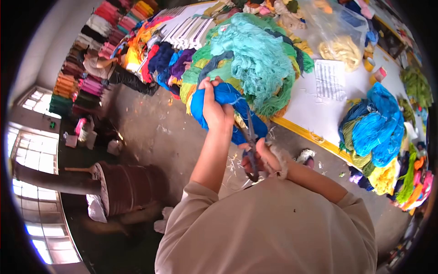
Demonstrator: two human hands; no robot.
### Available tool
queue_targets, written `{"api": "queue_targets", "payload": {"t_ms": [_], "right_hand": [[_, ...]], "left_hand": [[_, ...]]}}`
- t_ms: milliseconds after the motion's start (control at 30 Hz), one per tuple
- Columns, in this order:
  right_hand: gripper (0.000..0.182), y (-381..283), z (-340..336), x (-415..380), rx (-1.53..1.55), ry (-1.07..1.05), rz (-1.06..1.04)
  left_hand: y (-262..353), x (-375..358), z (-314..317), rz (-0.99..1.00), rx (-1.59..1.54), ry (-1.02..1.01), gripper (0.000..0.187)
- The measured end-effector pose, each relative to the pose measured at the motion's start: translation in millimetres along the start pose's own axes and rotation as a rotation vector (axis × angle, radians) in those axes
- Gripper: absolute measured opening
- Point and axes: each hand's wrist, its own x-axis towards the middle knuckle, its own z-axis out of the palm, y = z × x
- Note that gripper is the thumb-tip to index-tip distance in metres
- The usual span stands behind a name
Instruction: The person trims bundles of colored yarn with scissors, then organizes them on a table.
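My left hand is closed around a bright blue skein of yarn, which hangs as a loop in front of my body. In my right hand is a pair of dark scissors, their blades pointing up into the lower right of the loop. Thin pale strands lie across the blue yarn near the blades. Just beyond my left hand, a large heap of aqua yarn lies over green skeins at the table's edge.
The white table with a yellow edge runs to the right, bearing a printed sheet and blue skeins. A rusty drum stands at left. Another person bends near the yarn shelves. Thread scraps litter the floor.
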Motion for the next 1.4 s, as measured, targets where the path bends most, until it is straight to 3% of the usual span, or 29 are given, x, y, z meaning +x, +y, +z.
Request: {"api": "queue_targets", "payload": {"t_ms": [67, 100, 167, 200, 267, 367, 567, 633, 667, 700, 733, 800, 833, 933, 1067, 1133, 1167, 1267, 1400], "right_hand": [[0.06, -3, 6, 10, -0.203, 0.019, -0.282], [0.056, -8, 2, 16, -0.385, 0.1, -0.368], [0.051, -26, 11, 10, -0.389, 0.282, -0.506], [0.047, -26, 4, 11, -0.536, 0.333, -0.638], [0.036, -33, 4, -5, -0.794, 0.277, -0.599], [0.035, -32, 6, -6, -0.78, 0.268, -0.639], [0.035, -38, 8, -2, -0.677, 0.23, -0.555], [0.033, -44, 18, -20, -0.469, 0.137, -0.21], [0.035, -41, 17, -22, -0.459, 0.108, -0.185], [0.035, -38, 12, -19, -0.457, 0.11, -0.182], [0.036, -34, 3, -14, -0.524, 0.09, -0.279], [0.039, -23, -8, 5, -0.659, 0.102, -0.52], [0.039, -24, -6, 3, -0.657, 0.104, -0.519], [0.04, -35, 7, -8, -0.482, 0.094, -0.198], [0.049, -25, 7, -8, -0.45, 0.113, -0.183], [0.048, -25, -2, 5, -0.647, 0.123, -0.37], [0.045, -41, 6, -5, -0.581, 0.117, -0.141], [0.044, -26, 11, -4, -0.434, 0.075, -0.178], [0.046, -24, 13, -8, -0.444, 0.123, -0.15]], "left_hand": [[3, -34, 23, 0.026, 0.021, -0.085, 0.012], [5, -50, 28, 0.055, 0.028, -0.151, 0.013], [16, -83, 46, 0.087, 0.055, -0.185, 0.023], [21, -84, 36, 0.121, 0.132, -0.291, 0.028], [34, -78, 29, 0.133, 0.136, -0.408, 0.041], [48, -78, 24, -0.084, -0.015, -0.437, 0.043], [46, -69, 11, -0.194, 0.028, -0.415, 0.047], [49, -64, 6, -0.19, 0.077, -0.418, 0.046], [50, -65, 3, -0.201, 0.13, -0.388, 0.046], [50, -67, 0, -0.215, 0.183, -0.359, 0.046], [42, -73, -8, -0.174, 0.179, -0.458, 0.047], [38, -80, -22, -0.281, 0.192, -0.609, 0.047], [36, -79, -21, -0.255, 0.187, -0.591, 0.047], [49, -65, -16, -0.278, 0.206, -0.43, 0.048], [44, -71, -24, -0.258, 0.214, -0.438, 0.05], [39, -79, -31, -0.36, 0.235, -0.526, 0.051], [37, -78, -30, -0.314, 0.256, -0.531, 0.051], [47, -63, -21, -0.311, 0.107, -0.458, 0.049], [44, -68, -26, -0.322, 0.193, -0.446, 0.048]]}}
